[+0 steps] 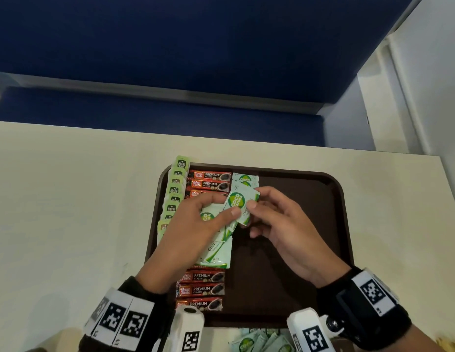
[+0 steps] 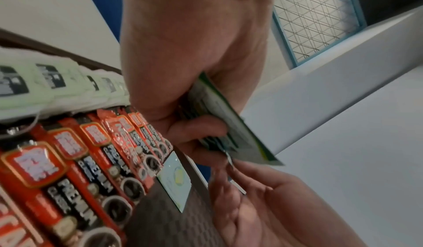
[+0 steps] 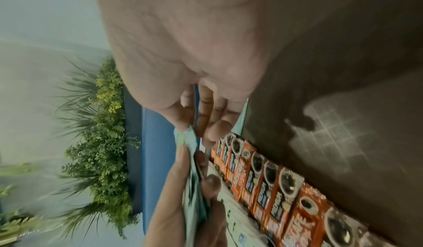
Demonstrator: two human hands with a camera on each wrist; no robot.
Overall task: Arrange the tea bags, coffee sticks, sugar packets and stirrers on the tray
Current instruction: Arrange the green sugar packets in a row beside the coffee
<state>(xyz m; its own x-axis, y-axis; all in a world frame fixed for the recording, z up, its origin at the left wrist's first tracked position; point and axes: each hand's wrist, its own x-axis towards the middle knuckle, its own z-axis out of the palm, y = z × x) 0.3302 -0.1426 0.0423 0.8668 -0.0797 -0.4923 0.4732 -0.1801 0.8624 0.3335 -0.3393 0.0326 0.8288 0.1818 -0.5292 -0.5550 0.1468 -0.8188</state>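
Note:
A brown tray (image 1: 323,224) lies on the table. Green tea bags (image 1: 174,189) line its left edge, with red coffee sticks (image 1: 208,179) in a column beside them. Two pale green sugar packets (image 1: 245,180) lie at the top, right of the coffee sticks. My left hand (image 1: 196,224) grips a stack of sugar packets (image 1: 216,250) above the tray; the stack (image 2: 219,124) shows edge-on in the left wrist view. My right hand (image 1: 272,219) pinches the top sugar packet (image 1: 240,204) of that stack between thumb and fingers. No stirrers are visible.
More loose sugar packets (image 1: 259,341) lie on the table below the tray's near edge. The tray's right half (image 1: 285,262) is bare. The cream table (image 1: 69,199) stretches left; a blue bench (image 1: 170,115) runs behind it.

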